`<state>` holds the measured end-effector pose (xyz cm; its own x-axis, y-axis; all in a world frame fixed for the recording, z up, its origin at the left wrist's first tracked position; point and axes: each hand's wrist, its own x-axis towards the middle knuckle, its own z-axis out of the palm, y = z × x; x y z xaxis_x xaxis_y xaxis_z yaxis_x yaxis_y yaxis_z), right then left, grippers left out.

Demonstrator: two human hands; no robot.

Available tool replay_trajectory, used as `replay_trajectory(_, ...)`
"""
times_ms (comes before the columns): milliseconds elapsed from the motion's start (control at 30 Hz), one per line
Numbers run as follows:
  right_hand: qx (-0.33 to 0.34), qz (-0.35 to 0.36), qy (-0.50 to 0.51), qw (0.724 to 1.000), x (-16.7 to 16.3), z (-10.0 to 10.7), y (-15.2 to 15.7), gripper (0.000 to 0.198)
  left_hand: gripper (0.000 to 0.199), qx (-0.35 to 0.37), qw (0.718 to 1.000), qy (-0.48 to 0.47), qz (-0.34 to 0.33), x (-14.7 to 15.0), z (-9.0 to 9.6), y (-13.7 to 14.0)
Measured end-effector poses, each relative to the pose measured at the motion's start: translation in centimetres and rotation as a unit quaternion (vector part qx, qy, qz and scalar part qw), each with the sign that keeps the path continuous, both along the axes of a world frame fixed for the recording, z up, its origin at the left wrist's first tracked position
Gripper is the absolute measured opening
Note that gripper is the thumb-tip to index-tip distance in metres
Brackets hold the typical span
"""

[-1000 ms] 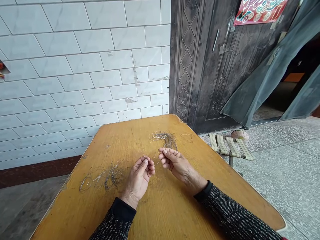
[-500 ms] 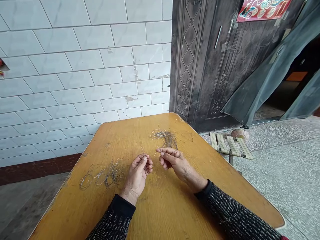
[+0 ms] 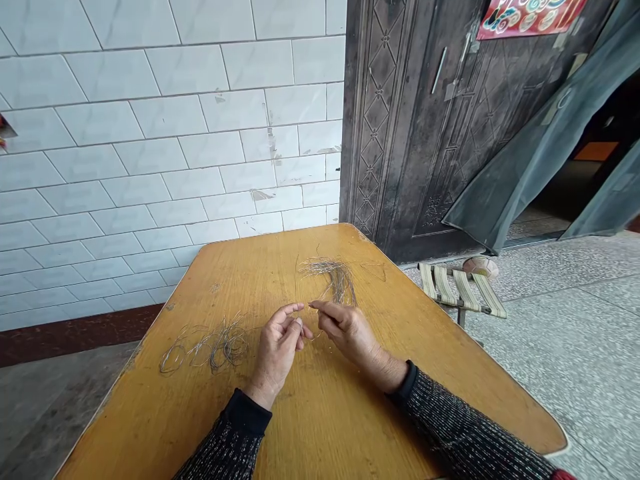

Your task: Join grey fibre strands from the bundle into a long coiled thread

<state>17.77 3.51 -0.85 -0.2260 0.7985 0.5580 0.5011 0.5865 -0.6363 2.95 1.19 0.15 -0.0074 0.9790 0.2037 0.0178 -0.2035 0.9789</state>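
Over the middle of the wooden table [image 3: 320, 413], my left hand [image 3: 278, 347] and my right hand [image 3: 356, 337] face each other, fingertips almost meeting. A thin wire [image 3: 317, 336] shows faintly between them; most of it is hidden by the fingers. My left thumb and fingers are closed on the wire, with the index finger stretched toward the right hand. On the right, thumb and fingers pinch the wire. Loose wire coils [image 3: 228, 345] lie left of my left hand. A bundle of bent wires [image 3: 340, 280] rests just beyond my right hand.
A white tiled wall [image 3: 165, 160] rises behind the table. Right of it is a dark carved door [image 3: 390, 147] with a grey-green curtain [image 3: 530, 153]. A strapped folding stool [image 3: 463, 293] stands on the speckled floor by the table's right edge.
My hands have drawn closer together. The right hand has turned palm-down and shifted slightly left; the left index finger has stretched out. The wire coils and bundle stay in place.
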Motion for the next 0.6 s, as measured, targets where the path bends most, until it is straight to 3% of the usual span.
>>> replay_trajectory(100, 0.048, -0.024, -0.092, 0.994, 0.0, 0.1, -0.2, 0.033, 0.027, 0.018, 0.999, 0.042, 0.005, -0.2, -0.1, 0.1)
replay_trajectory(333, 0.065, -0.098, -0.242, 0.963, -0.2, 0.5, -0.7, 0.032, 0.033, 0.044, 0.993, 0.111, 0.013, -0.3, 0.2, -0.1)
replay_trajectory(600, 0.080, -0.106, -0.350, 0.927, -0.2, 1.2, -1.4, 0.028, 0.034, 0.043, 0.988, 0.142, 0.033, -0.1, -0.1, 0.0)
